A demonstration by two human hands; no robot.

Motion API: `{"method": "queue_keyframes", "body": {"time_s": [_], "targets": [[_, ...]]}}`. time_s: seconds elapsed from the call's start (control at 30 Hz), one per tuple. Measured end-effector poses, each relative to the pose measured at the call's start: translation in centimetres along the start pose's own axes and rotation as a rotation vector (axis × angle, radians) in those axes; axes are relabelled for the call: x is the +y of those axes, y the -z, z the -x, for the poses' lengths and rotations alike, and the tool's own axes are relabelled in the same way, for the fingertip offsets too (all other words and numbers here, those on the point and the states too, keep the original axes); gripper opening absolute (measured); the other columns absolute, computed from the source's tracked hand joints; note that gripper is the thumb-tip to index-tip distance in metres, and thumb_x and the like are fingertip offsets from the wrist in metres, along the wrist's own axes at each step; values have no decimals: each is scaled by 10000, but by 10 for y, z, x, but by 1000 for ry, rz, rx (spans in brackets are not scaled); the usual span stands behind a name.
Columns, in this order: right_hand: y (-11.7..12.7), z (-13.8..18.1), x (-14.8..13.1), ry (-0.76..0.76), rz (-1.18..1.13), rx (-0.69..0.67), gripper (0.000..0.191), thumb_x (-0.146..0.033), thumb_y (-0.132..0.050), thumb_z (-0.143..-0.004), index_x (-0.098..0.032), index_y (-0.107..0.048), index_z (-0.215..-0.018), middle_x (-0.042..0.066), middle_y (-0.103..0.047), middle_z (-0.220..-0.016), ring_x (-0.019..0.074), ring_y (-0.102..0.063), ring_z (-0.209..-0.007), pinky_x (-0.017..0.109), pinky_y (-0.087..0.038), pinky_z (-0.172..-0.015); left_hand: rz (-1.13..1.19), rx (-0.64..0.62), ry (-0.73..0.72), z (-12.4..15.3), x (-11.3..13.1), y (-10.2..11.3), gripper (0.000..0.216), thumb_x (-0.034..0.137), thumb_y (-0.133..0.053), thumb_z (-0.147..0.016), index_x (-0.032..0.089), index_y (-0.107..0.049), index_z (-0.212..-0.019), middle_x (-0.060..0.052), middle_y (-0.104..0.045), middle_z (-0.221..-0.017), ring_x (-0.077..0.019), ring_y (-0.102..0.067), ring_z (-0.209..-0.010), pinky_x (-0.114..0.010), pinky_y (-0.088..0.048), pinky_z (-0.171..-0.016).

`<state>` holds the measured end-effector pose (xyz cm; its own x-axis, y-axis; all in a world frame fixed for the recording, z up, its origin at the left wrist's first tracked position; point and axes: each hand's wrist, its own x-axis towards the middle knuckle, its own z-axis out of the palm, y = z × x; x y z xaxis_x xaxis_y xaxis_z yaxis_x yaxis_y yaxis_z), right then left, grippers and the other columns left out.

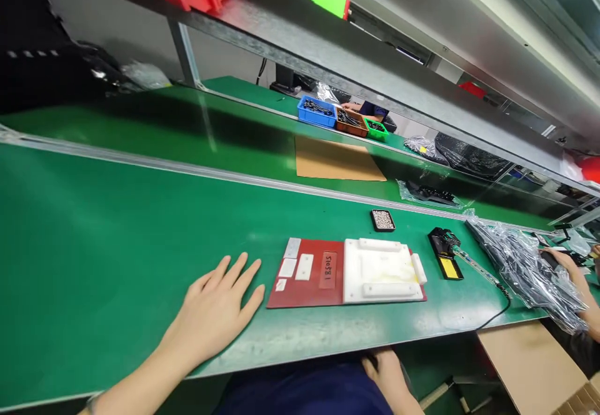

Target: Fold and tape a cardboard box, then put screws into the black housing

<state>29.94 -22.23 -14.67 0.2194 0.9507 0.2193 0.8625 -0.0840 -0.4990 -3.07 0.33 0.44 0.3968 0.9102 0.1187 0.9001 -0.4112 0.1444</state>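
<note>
Red board (304, 293) w/ sideways blk no. (327, 269)

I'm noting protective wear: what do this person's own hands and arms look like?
The left hand is ungloved, with no ring visible; its forearm is bare up to a narrow greyish edge, perhaps a band or cuff. The right hand is ungloved too, and no sleeve shows on that arm. A navy garment shows between them.

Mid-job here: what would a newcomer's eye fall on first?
Probably the red board near the green bench's front edge, with a white fixture on its right part. Just left of it, the left hand lies spread, palm down. Farther back, a blue bin, a brown bin and a green bin stand in a row.
</note>
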Motion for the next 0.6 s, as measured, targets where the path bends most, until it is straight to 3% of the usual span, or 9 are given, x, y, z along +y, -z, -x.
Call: {"method": "queue_keyframes", "body": {"time_s": [0.13,0.2,0.27,0.33,0.43,0.53,0.6], "targets": [[37,28,-6,196,68,77,611,-511,-313,-1162,-136,-738,-934,86,-658,-939,161,-673,-890,274,-603,-813,29,12,-38,-1,3,-4,684,498,-274,-956,146,-498,-1496,-163,-369,-1617,-424,-281,-1537,-601,-344,-1188],[66,38,-14,274,96,152,591,-462,-321,-1160,-170,-753,-882,63,-663,-877,142,-675,-796,220,-591,-756,46,18,-57,0,5,-5,668,486,-290,-974,130,-482,-1506,-174,-356,-1623,-444,-262,-1538,-618,-333,-1186],[99,39,-22,307,130,260,428,-365,-443,-1134,-163,-753,-920,51,-662,-869,117,-655,-719,171,-552,-677,65,18,-84,2,7,-4,652,486,-321,-988,129,-473,-1512,-168,-359,-1623,-462,-254,-1534,-628,-337,-1181],[128,29,-24,298,185,402,259,-311,-587,-1075,-134,-743,-968,61,-672,-944,126,-662,-747,177,-551,-743,86,9,-130,5,9,-2,613,478,-362,-998,162,-485,-1508,-131,-384,-1618,-446,-261,-1535,-615,-348,-1185],[157,-3,-20,255,266,575,338,-411,-618,-1070,-105,-721,-970,45,-665,-866,113,-634,-653,176,-497,-618,113,-7,-194,7,11,1,536,438,-410,-1009,225,-509,-1491,-78,-418,-1607,-385,-276,-1545,-588,-363,-1196],[167,-34,-15,212,304,638,465,-516,-547,-1096,-104,-717,-961,32,-650,-796,118,-613,-610,224,-451,-554,125,-13,-204,8,10,2,517,439,-425,-1019,243,-503,-1490,-73,-412,-1613,-357,-265,-1555,-592,-370,-1196],[175,-42,-14,221,290,611,513,-569,-531,-1090,-111,-717,-951,50,-659,-832,130,-621,-656,229,-482,-609,131,-17,-195,9,8,2,517,464,-411,-1026,257,-502,-1491,-61,-416,-1610,-343,-266,-1557,-580,-374,-1197]]}}
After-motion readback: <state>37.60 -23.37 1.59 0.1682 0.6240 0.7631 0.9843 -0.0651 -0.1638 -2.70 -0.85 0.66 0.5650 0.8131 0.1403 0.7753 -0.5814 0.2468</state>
